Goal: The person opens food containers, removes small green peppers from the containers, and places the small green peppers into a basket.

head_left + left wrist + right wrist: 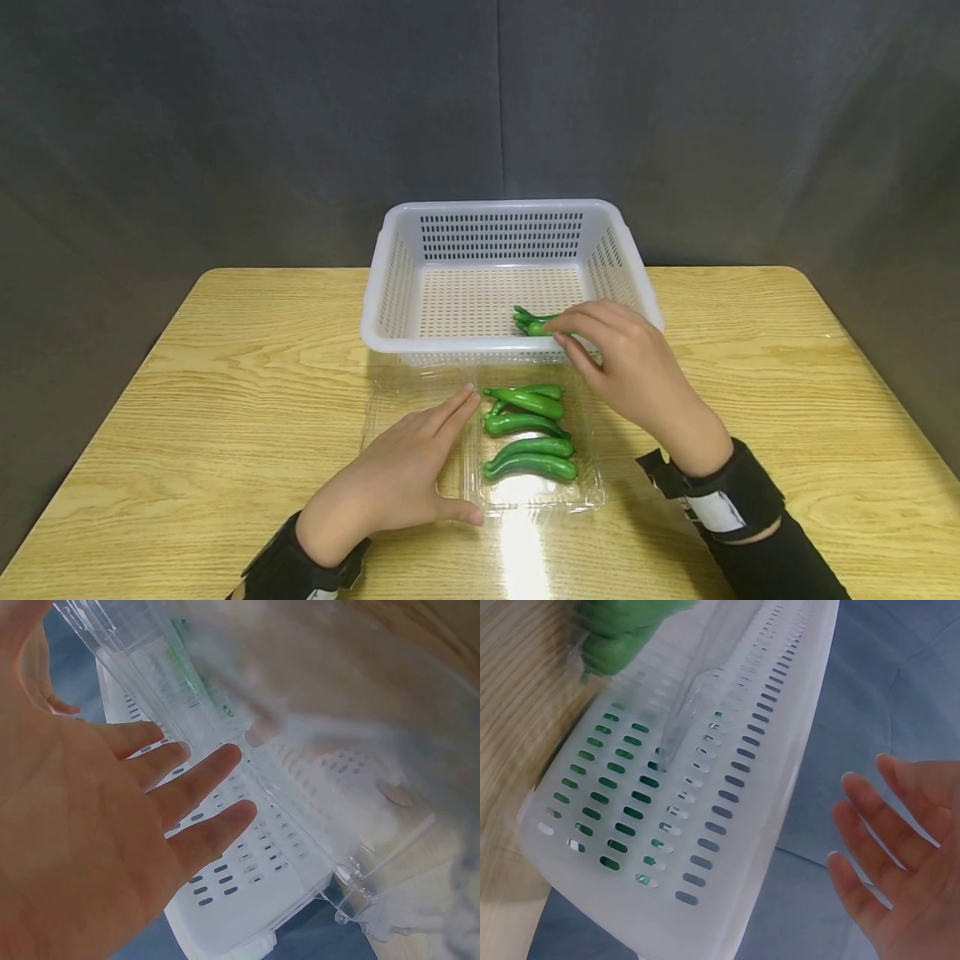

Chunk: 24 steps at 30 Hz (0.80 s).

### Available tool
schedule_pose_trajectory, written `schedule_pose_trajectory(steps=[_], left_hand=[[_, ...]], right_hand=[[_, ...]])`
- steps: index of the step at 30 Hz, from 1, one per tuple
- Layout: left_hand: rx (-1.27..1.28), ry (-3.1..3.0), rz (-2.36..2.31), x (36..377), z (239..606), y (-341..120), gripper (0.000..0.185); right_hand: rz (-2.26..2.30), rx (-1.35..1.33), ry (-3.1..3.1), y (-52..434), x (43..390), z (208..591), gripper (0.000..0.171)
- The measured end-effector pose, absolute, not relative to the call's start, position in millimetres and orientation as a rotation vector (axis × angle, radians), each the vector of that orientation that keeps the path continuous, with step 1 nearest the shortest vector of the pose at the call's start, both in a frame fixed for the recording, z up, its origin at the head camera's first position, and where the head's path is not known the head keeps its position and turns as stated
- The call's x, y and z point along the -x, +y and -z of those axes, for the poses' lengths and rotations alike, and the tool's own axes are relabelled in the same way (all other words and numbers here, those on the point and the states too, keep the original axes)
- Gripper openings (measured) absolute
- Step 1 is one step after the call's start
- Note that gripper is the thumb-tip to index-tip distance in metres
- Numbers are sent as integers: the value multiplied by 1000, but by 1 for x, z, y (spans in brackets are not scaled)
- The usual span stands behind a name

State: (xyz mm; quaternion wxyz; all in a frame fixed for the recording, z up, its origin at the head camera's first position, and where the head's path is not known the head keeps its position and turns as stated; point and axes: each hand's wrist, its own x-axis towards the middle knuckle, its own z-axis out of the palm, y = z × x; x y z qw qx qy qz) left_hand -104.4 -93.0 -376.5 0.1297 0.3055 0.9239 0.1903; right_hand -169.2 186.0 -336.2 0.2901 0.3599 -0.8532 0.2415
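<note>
- with 12 o'clock pointing away from the person, a white basket (495, 343) stands on the table (247, 375) at 12 o'clock of a clear tray (581, 500), near enough, i judge, for hands to pass easily between the two.
- the tray's lid half (386, 387) lies folded out at 9 o'clock, which probably keeps the food side accessible from above.
- the green peppers in the tray (528, 425) lie crosswise, one after another from 6 towards 12 o'clock, likely to suit the tray's width; those nearest 12 o'clock overlap.
- the left hand (397, 475) spans the fold between lid and tray, thumb set wide of its straight fingers, holding nothing; it seems placed to steady the plastic, though i cannot tell how firmly it touches.
- the tray's peppers are at about 3 o'clock from those left fingers, just beside them.
- the right hand (630, 358) arches over the basket's rim near 4 o'clock, fingers loosely bent, thumb and forefinger a narrow gap apart, with no pepper visible between them.
- the small green peppers in the basket (536, 328) lie at about 9 o'clock from the right fingertips, very near; whether they touch i cannot tell.
</note>
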Motion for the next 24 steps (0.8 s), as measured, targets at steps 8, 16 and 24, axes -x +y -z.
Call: schedule_pose_trajectory(steps=[8, 16, 24], left_hand=[[-889, 2675, -568, 104, 378, -92, 121], [-891, 2673, -569, 104, 378, -93, 121], [-892, 2675, -560, 104, 377, -92, 121]], right_hand=[[-612, -996, -2275, 184, 165, 333, 15], [-608, -1079, -2278, 181, 160, 330, 17], [-607, -1147, -2278, 179, 157, 329, 16]])
